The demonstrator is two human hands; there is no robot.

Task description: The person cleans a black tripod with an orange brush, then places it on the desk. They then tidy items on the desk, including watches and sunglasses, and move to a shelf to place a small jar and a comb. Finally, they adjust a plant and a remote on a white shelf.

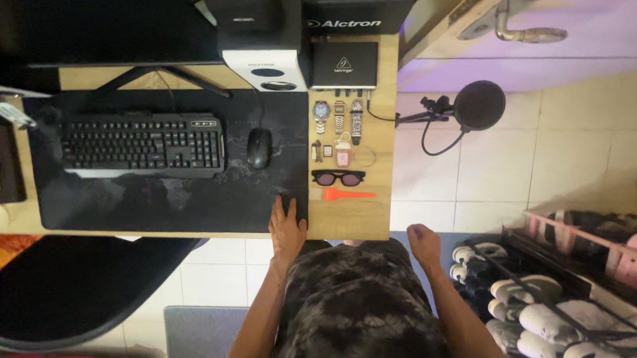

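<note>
Down at the lower middle of the frame, the person's left hand [287,228] lies flat and open on the front edge of the bench [348,217], fingers spread, partly on the black desk mat [171,198] and gripping nothing. The right hand [424,242] hangs just off the bench's front right corner, curled into a loose fist; it seems to be empty, though the dim light makes that hard to confirm.

As for containers, a shoe rack [547,263] at the lower right holds several pairs of white shoes [535,312], and a pinkish basket [617,250] beside it carries dark items that cannot be made out.

Nearest the hands, on the bare wooden strip right of the mat, small things lie in neat rows. An orange flat tool [349,194] with a pointed handle sits closest to the left hand, just above it. Over that rest dark-framed sunglasses [338,177] with reddish lenses. Higher up stands a small pink bottle [343,155], and above it three wristwatches [338,117] lie side by side.

On the mat, a black keyboard [142,143] sits centre left with a black mouse [259,147] to its right. A black audio box [343,65] stands at the bench's top edge, and a microphone with a round pop filter [480,105] reaches out past the right side of the bench, over the tiled floor [473,173].
</note>
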